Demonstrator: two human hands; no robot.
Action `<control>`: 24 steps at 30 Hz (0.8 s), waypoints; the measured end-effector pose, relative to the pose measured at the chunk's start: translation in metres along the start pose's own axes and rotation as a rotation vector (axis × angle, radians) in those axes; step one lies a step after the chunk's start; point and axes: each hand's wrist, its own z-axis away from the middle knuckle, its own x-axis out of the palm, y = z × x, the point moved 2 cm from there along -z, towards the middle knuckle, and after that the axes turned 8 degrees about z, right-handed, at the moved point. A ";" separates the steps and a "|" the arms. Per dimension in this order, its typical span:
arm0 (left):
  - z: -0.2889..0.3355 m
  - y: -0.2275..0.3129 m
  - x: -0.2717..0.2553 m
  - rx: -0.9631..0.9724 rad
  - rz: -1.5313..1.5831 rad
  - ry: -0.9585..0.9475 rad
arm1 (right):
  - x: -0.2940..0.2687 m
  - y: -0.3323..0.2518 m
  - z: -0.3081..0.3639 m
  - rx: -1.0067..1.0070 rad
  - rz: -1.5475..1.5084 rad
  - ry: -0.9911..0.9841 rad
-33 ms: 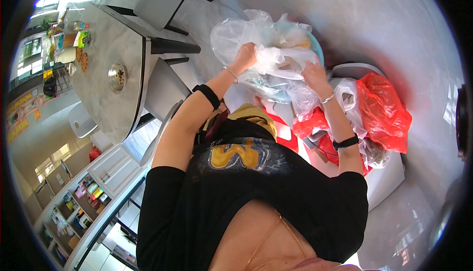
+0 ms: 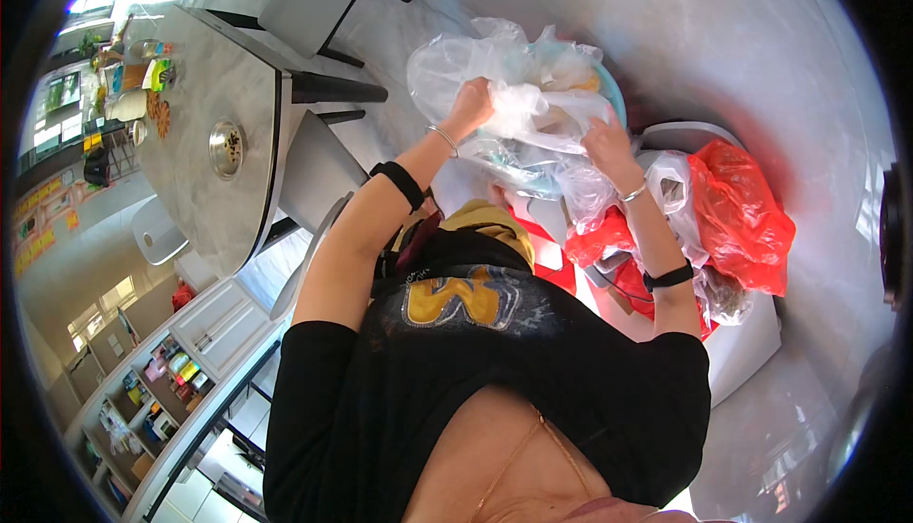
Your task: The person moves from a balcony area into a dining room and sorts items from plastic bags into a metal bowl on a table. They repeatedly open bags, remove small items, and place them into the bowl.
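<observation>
My left hand (image 2: pixel 473 105) is closed on the edge of a clear plastic bag (image 2: pixel 523 114). On the bag's other side, my right hand (image 2: pixel 606 143) pinches the film, so a stretch of it spans between my two hands. The bag lies with other crumpled clear bags over a light blue basin (image 2: pixel 613 90), whose rim shows at the right. Something yellowish shows through the plastic near that rim. What lies beneath the bags is mostly hidden.
Right of my right forearm are a red plastic bag (image 2: pixel 737 214) and a white plastic bag (image 2: pixel 669 185). At left stands a table (image 2: pixel 209 76) with a metal bowl (image 2: pixel 226 147) on it. Grey chairs (image 2: pixel 314 5) stand beside the table. A wall (image 2: pixel 742 38) rises beyond the bags.
My left hand has shifted very slightly away from me, and the plastic between my hands has moved a little. Both hands keep their hold.
</observation>
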 end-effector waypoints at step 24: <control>0.002 0.087 -0.004 -0.005 0.459 -0.263 | -0.090 -0.006 -0.055 0.143 -0.197 0.244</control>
